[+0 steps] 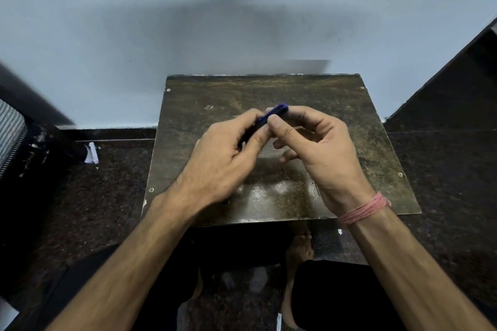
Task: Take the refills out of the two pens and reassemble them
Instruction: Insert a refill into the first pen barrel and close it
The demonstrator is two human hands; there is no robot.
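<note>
Both hands meet above the middle of the board [349, 148], closed on one pen [271, 114]. The left hand [220, 158] wraps the nearer, darker length of the barrel in curled fingers; the right hand [317, 148] pinches the far, purple end between thumb and forefinger, its other fingers loosely bent. The pen slants up and away to the right, clear of the board. No second pen or loose refill shows; the hands may hide them.

The step looks like working the two halves of the pen against each other, though unscrewing or closing cannot be told. It would go best with the left hand kept steady as the anchor, the right turning along the barrel's axis without bending it, close over the board so small parts cannot roll off.

The pen is smooth, slim plastic. The board is a flat, scratched, dull brown sheet with screws at its corners, on dark speckled stone floor [443, 183].
</note>
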